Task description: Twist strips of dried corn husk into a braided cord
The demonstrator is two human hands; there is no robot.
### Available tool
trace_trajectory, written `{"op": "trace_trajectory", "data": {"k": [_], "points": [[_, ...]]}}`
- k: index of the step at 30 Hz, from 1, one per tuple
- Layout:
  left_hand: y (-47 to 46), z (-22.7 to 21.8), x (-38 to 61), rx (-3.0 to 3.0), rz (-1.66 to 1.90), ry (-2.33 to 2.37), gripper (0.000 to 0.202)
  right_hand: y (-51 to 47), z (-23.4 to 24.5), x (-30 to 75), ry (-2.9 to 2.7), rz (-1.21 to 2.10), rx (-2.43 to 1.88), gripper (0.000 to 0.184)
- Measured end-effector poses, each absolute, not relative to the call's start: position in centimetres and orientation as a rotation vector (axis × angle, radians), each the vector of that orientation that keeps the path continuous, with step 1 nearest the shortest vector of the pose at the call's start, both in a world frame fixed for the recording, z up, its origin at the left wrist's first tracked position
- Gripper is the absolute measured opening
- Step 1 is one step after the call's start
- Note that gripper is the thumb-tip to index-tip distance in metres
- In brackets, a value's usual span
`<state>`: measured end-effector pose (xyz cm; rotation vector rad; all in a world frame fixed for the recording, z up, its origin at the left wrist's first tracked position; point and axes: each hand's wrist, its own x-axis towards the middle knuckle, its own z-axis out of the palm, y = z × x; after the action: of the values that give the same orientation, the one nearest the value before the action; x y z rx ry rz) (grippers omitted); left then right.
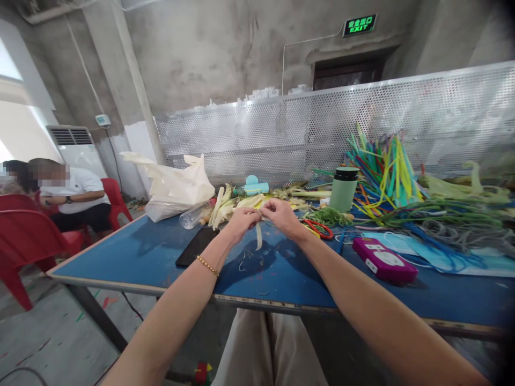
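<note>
Over the blue table (140,249), my left hand (243,221) and my right hand (280,215) meet with fingertips pinched together. Between them is a pale corn husk strip (258,237), its loose end hanging below my fingers. Both hands are closed on it. Right behind them lie more corn husks (225,206), whitish and yellow-green. Red-handled scissors (319,229) rest just right of my right wrist. A dark tablet or phone (197,246) lies flat beside my left forearm, which partly covers it.
A white plastic bag (177,185) and a clear bottle (192,217) stand back left. To the right are a green thermos (344,190), colourful strips (396,171), a purple box (384,260), blue face masks (438,254) and tangled cords (446,236). A person (76,187) sits far left among red chairs (36,236).
</note>
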<state>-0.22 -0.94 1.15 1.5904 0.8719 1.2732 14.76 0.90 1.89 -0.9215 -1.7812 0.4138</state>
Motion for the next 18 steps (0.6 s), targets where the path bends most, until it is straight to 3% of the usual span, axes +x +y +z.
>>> {"op": "trace_trajectory", "data": {"k": [15,18], "points": [[-1.01,1.23,-0.25,1.487,1.208,0.793,0.014,1.24,1.33,14.58,-1.743,0.500,-0.900,0.015],[-1.10,1.43,-0.22,1.391,1.199,0.751,0.023,1.46,1.14,14.69,-1.753,0.561,-0.879,0.015]]}}
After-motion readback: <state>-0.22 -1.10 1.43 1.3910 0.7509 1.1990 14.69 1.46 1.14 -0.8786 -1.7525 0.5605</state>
